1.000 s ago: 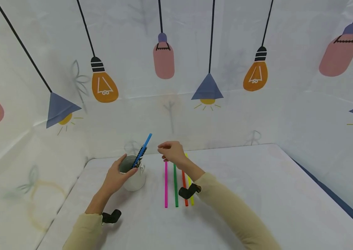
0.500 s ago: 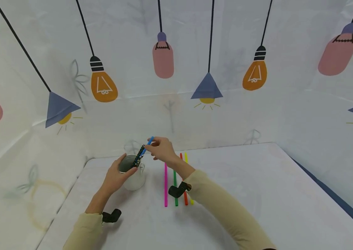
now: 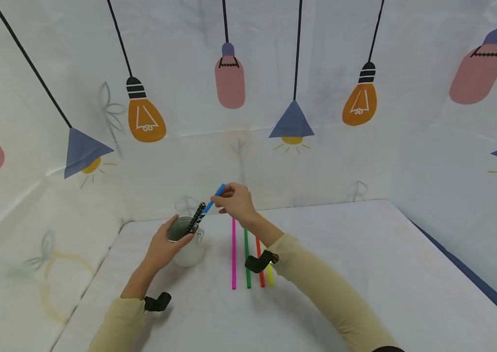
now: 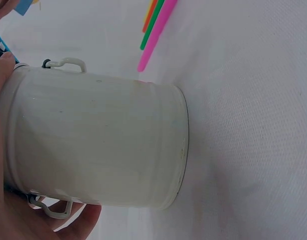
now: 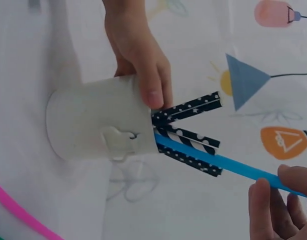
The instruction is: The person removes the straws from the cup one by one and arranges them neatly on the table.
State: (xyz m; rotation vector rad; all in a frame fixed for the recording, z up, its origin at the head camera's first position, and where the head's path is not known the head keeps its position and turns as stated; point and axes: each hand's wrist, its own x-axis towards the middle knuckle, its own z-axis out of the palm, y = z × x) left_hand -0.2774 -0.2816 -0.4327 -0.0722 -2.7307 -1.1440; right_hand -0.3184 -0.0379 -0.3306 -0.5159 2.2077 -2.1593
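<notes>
A small white metal bucket (image 3: pixel 190 254) with side handle loops stands tilted slightly on the white table at the left. My left hand (image 3: pixel 160 252) grips it around the rim, thumb on the near side, as the right wrist view also shows. Several black paper straws (image 5: pixel 191 107) with white dots and stripes lean out of its mouth. Among them is a bright blue straw (image 5: pixel 238 169), its lower end inside the bucket. My right hand (image 3: pixel 238 203), above and right of the bucket, pinches the blue straw near its upper end between thumb and fingers.
Right of the bucket, a pink straw (image 3: pixel 233 259), a green straw (image 3: pixel 248 269), an orange-red straw (image 3: pixel 260 266) and a yellow straw (image 3: pixel 270 277) lie side by side on the table (image 3: pixel 340 254). A pale backdrop (image 3: pixel 248 166) with printed lamps rises behind the table's far edge.
My right hand has come in from the right, taken hold of the blue straw and shifted it slightly up and to the right. The left hand and bucket have stayed put.
</notes>
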